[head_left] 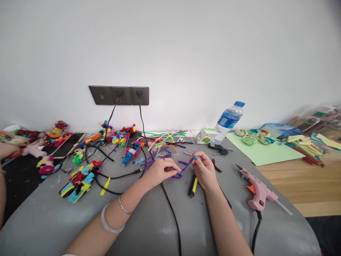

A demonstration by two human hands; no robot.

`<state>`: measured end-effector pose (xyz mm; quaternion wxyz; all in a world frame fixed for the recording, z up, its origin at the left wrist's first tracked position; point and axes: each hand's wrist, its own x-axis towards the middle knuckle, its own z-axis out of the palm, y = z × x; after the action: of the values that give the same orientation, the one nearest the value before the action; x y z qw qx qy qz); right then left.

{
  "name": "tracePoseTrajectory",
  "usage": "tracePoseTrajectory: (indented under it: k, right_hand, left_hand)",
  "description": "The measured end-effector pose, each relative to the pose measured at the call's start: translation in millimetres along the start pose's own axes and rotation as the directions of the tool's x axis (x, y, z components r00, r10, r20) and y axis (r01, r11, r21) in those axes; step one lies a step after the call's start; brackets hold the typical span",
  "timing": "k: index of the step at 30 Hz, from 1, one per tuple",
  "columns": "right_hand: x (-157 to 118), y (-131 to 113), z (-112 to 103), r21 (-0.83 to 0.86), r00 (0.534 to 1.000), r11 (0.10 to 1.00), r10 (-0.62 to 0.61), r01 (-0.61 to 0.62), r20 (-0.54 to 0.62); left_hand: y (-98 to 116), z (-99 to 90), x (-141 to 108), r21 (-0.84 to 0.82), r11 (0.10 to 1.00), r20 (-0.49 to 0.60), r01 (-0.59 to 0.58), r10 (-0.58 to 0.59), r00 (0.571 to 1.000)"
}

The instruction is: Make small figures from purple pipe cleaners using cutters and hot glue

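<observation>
A purple pipe cleaner (187,166) stretches between my two hands above the grey table mat (149,220). My left hand (163,171) pinches its left end, where the purple strand bends in a small loop below the fingertips. Thumb and forefinger of my right hand (204,170) grip the other end, higher up. Beneath my right hand lies a black and yellow utility knife (193,185), partly hidden by it. More purple pipe cleaners (152,160) lie just behind my left hand.
A pink glue gun (258,192) lies at right, its cord trailing forward. Behind stand a water bottle (227,121) and a drink carton (206,136). Fuzzy pipe-cleaner figures (80,181) and black cables (117,176) cover the left. Another person's arm (7,151) shows at the left edge.
</observation>
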<state>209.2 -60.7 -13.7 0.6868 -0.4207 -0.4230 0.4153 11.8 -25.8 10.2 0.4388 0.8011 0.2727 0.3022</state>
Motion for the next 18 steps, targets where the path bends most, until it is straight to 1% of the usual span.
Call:
tracePoseTrajectory:
  k: [9, 14, 18]
  right_hand:
    - [-0.4, -0.9, 1.0, 0.011, 1.000, 1.000, 0.024, -0.023, -0.021]
    - [-0.4, 0.2, 0.4, 0.002, 1.000, 1.000, 0.007, -0.007, -0.010]
    - [-0.6, 0.2, 0.1, 0.015, 1.000, 1.000, 0.016, -0.016, -0.004]
  left_hand:
    - [0.9, -0.2, -0.2, 0.006, 1.000, 0.001, -0.001, 0.001, 1.000]
    - [0.7, -0.1, -0.4, 0.007, 1.000, 0.005, 0.003, -0.003, 1.000]
    - [0.5, 0.1, -1.0, -0.006, 1.000, 0.006, 0.001, -0.001, 1.000]
